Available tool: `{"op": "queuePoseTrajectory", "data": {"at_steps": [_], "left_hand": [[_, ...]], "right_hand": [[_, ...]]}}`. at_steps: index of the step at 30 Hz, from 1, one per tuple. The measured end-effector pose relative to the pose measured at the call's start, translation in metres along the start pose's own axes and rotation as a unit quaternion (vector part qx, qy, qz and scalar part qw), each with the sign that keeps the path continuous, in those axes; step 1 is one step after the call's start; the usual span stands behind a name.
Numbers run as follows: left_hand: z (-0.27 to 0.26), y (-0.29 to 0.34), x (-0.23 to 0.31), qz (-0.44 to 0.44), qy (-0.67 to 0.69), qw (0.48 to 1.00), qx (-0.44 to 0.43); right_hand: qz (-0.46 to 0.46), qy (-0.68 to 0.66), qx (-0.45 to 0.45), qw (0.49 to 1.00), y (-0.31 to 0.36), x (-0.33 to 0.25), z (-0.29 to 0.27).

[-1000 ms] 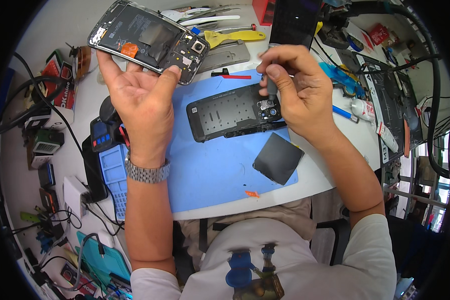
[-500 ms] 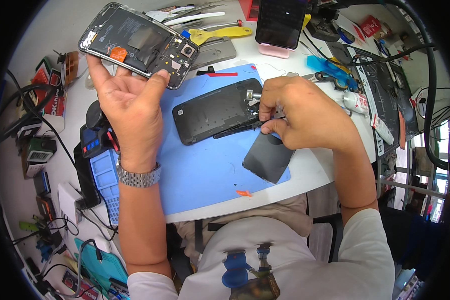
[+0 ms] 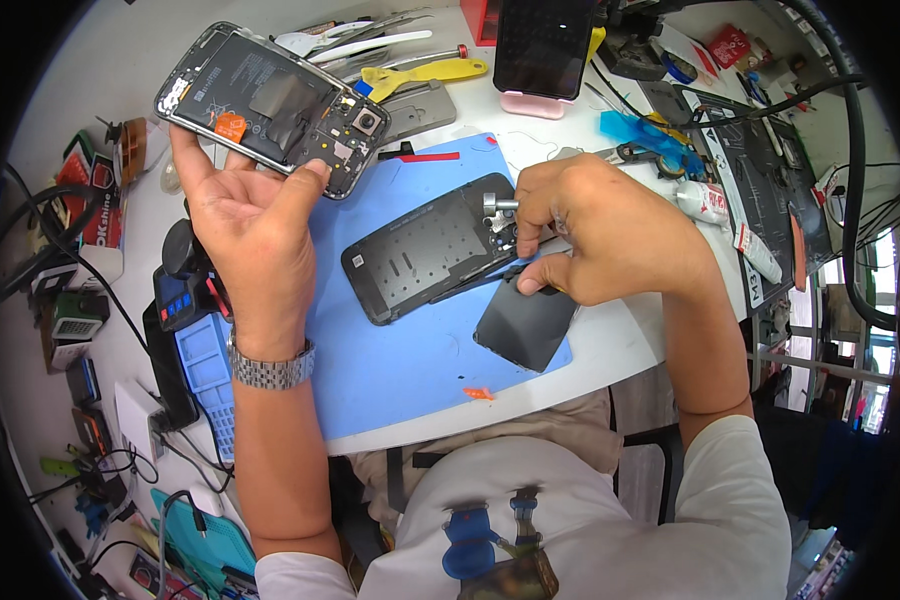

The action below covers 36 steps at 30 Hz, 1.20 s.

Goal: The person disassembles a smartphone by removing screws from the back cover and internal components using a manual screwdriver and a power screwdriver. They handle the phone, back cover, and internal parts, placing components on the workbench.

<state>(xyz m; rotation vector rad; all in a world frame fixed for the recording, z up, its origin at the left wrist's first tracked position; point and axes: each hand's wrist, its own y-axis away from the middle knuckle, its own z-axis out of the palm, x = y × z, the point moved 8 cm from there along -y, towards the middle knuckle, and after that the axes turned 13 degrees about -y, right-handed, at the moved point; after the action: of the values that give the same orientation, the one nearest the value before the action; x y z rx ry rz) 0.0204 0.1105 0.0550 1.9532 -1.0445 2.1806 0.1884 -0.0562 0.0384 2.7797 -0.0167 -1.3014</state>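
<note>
My left hand (image 3: 255,215) holds up an opened phone (image 3: 280,105), gripped along its lower edge by thumb and fingers. Its black battery, an orange tab and the camera block face up. Below and to the right, a dark phone back cover (image 3: 420,250) lies tilted on the blue mat (image 3: 370,390). My right hand (image 3: 600,235) is closed at the cover's right end. From its fingers sticks the round metal end of a slim tool (image 3: 498,204); the rest is hidden. The thumb is over the top of a black rectangular sheet (image 3: 525,325), whether touching it I cannot tell.
A phone on a pink stand (image 3: 540,104) is at the back, with a yellow pry tool (image 3: 425,75) left of it. White tubes (image 3: 703,202) lie on the right. A blue parts tray (image 3: 205,365) sits at left. An orange scrap (image 3: 478,393) lies near the front edge.
The back cover has swung, its left end nearer me, and its inner face shows more. My right hand has stayed at its right end. My left hand still holds the phone, slightly lower.
</note>
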Motion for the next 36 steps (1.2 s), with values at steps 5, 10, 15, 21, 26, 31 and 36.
{"op": "queuePoseTrajectory", "data": {"at_steps": [5, 10, 15, 21, 26, 31, 36], "left_hand": [[0.001, 0.002, -0.001, -0.016, 0.01, 1.0, -0.008], [0.001, 0.002, -0.001, -0.016, 0.015, 1.0, -0.008], [0.001, 0.003, -0.004, -0.016, 0.017, 1.0, 0.003], [0.002, 0.003, -0.004, -0.013, 0.019, 1.0, 0.005], [0.002, 0.003, -0.003, -0.015, 0.027, 1.0, -0.003], [0.003, 0.005, -0.003, -0.017, 0.03, 0.999, 0.0], [0.003, 0.004, -0.001, -0.011, 0.02, 1.0, 0.0]], "right_hand": [[-0.004, -0.108, 0.155, 0.982, -0.001, -0.001, -0.028], [0.075, -0.036, 0.165, 0.983, -0.004, 0.014, -0.025], [0.068, -0.022, 0.107, 0.992, -0.011, 0.022, -0.01], [0.089, -0.032, 0.094, 0.991, -0.015, 0.023, -0.011], [0.149, -0.105, 0.119, 0.976, -0.013, 0.026, -0.019], [0.145, -0.177, 0.19, 0.955, -0.007, 0.033, -0.028], [0.118, -0.175, 0.299, 0.931, -0.008, 0.05, -0.047]]}}
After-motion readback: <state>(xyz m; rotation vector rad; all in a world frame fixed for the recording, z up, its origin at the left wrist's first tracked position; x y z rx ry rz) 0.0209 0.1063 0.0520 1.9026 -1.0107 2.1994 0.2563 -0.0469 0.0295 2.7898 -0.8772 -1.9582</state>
